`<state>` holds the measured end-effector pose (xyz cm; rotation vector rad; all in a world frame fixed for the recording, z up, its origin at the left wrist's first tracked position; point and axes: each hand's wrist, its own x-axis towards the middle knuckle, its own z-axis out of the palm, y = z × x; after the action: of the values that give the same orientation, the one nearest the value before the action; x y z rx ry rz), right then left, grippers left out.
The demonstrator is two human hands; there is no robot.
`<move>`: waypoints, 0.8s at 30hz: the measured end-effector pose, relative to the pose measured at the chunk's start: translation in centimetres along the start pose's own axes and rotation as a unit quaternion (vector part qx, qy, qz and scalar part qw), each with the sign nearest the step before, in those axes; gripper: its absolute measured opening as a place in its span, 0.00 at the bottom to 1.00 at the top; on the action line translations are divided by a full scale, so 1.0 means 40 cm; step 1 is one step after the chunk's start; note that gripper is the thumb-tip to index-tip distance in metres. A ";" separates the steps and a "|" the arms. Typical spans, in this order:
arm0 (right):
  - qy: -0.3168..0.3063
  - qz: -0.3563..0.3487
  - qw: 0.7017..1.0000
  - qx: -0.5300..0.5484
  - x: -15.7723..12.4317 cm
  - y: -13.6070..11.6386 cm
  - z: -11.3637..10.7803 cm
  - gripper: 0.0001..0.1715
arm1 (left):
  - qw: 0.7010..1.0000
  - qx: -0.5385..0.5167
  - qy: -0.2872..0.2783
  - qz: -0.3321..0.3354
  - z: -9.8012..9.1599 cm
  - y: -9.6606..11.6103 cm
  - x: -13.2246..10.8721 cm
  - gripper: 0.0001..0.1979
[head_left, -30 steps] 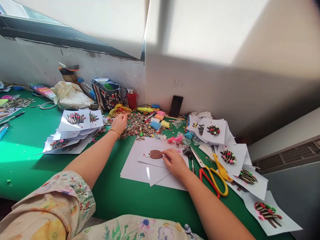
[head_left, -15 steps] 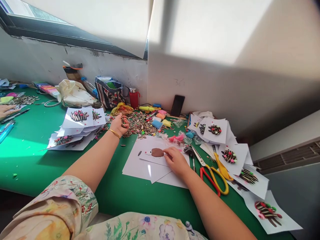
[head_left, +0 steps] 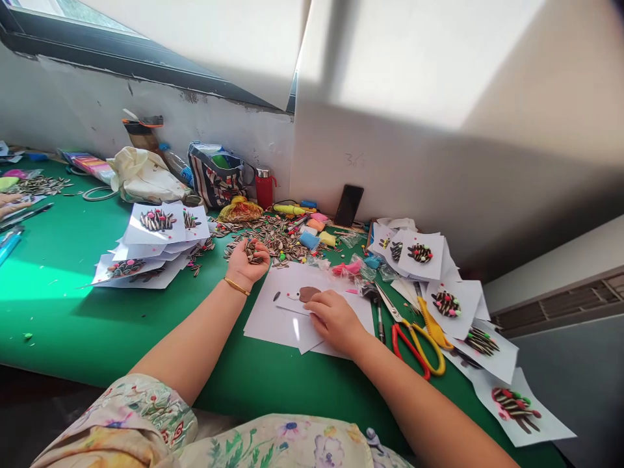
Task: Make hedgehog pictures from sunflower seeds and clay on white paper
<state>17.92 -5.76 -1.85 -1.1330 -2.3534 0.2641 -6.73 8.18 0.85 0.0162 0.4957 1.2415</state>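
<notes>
My left hand [head_left: 249, 260] is palm up, with its fingers curled round a small heap of striped sunflower seeds [head_left: 252, 252]. It hovers at the front of the loose seed pile [head_left: 283, 235]. My right hand [head_left: 336, 322] rests on white paper sheets [head_left: 273, 325], fingers bent together over the right part of a flat brown clay shape [head_left: 307, 294]. Whether anything sits between those fingertips is hidden. The clay shape has a small pointed face drawn at its left, with a red dot at the tip. One dark seed [head_left: 277, 296] lies on the paper beside it.
Scissors [head_left: 414, 338] and a pen [head_left: 381, 322] lie right of the paper. Finished seed-and-clay hedgehog cards are stacked at left [head_left: 156, 224] and right [head_left: 446, 302]. Clay blocks [head_left: 309, 240], a phone [head_left: 349, 205] and a red bottle [head_left: 264, 188] stand behind. Another person's hand [head_left: 10, 207] is far left.
My left hand has come back from the seed pile, toward me and to the right, carrying seeds. My right hand has slid slightly left, covering more of the brown clay.
</notes>
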 end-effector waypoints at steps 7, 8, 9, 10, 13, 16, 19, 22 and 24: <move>-0.115 -0.064 0.989 -0.067 0.131 -0.087 0.023 0.12 | 0.996 -0.084 -0.014 -0.026 -0.038 -0.005 0.013 0.15; -0.129 -0.069 0.986 -0.075 0.155 -0.089 0.038 0.11 | 0.995 -0.091 -0.017 -0.029 -0.041 -0.005 0.013 0.15; -0.141 -0.069 0.984 -0.083 0.180 -0.089 0.055 0.11 | 0.994 -0.098 -0.020 -0.031 -0.043 -0.005 0.012 0.15; -0.145 -0.062 0.983 -0.091 0.204 -0.085 0.071 0.11 | 0.994 -0.104 -0.023 -0.032 -0.044 -0.004 0.011 0.15; -0.118 -0.015 0.987 -0.106 0.265 -0.058 0.103 0.12 | 0.992 -0.118 -0.028 -0.028 -0.045 0.000 0.007 0.14; -0.046 0.052 0.991 -0.117 0.292 -0.018 0.100 0.20 | 0.992 -0.125 -0.026 -0.022 -0.043 0.000 0.005 0.14; -0.036 0.083 0.990 -0.110 0.279 0.013 0.077 0.19 | 0.992 -0.126 -0.014 -0.017 -0.038 -0.009 0.006 0.15; -0.055 0.096 0.988 -0.104 0.246 0.020 0.059 0.17 | 0.993 -0.121 0.006 -0.009 -0.034 -0.022 0.007 0.16; -0.058 0.105 0.987 -0.105 0.227 0.013 0.054 0.16 | 0.993 -0.115 0.017 -0.001 -0.032 -0.031 0.007 0.16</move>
<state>12.39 1.68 -0.62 -1.5073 -2.4082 0.1607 -6.03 7.68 -0.73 -0.2019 0.3798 1.2926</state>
